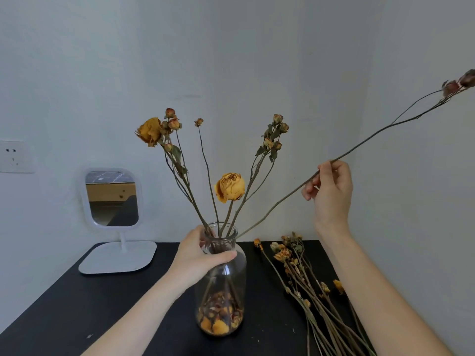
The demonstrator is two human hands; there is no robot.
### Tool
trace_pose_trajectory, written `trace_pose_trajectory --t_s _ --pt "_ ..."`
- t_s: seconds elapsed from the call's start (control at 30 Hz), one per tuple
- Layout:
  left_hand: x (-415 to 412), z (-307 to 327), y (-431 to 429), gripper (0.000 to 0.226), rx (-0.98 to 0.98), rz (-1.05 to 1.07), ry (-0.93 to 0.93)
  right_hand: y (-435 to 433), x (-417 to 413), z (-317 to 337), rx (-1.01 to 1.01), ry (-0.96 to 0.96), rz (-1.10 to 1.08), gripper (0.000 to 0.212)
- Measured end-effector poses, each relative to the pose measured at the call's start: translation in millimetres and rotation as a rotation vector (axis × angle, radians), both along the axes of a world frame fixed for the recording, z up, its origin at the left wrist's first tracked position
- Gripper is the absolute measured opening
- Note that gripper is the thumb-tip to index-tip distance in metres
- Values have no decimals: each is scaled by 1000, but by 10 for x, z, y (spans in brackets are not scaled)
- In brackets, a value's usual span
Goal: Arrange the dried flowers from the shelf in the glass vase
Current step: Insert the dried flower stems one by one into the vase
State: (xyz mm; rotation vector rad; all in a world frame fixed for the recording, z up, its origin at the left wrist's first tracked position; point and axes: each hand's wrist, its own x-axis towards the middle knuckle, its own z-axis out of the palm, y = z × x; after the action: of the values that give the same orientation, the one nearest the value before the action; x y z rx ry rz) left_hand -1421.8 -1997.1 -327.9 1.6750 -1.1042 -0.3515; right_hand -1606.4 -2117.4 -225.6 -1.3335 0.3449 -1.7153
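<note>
A: What carries it all?
B: A black worktop (77, 304) set against a pale wall (231, 60). Near its back left corner stands a white mirror (113, 199) on a flat base, and a wall socket (15, 156) sits further left.
A: And the glass vase (223, 291)?
B: Upright near the middle of the worktop, with dried petals (221, 317) heaped in its bottom and several dried flowers (230, 186) already standing in it. A loose bundle (308, 286) of more stems lies along the right edge.
A: The hands?
B: The left grip (198, 255) wraps the vase's neck, thumb across the front and fingers behind. The right grip (331, 191), raised well above the worktop, pinches a long stem (372, 140) between thumb and fingertips. Its lower end reaches the vase's mouth — its dark buds (452, 86) point to the upper right.
</note>
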Motion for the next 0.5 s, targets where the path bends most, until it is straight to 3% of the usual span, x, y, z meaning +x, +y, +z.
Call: trace_pose_trajectory --t_s 0.27,0.5 --pt "35 -63 -78 63 -4 68 -99 14 52 69 -31 7 9 22" --pt "50 -93 -89 70 16 69 -86 86 224 -71 -101 343 56 18"
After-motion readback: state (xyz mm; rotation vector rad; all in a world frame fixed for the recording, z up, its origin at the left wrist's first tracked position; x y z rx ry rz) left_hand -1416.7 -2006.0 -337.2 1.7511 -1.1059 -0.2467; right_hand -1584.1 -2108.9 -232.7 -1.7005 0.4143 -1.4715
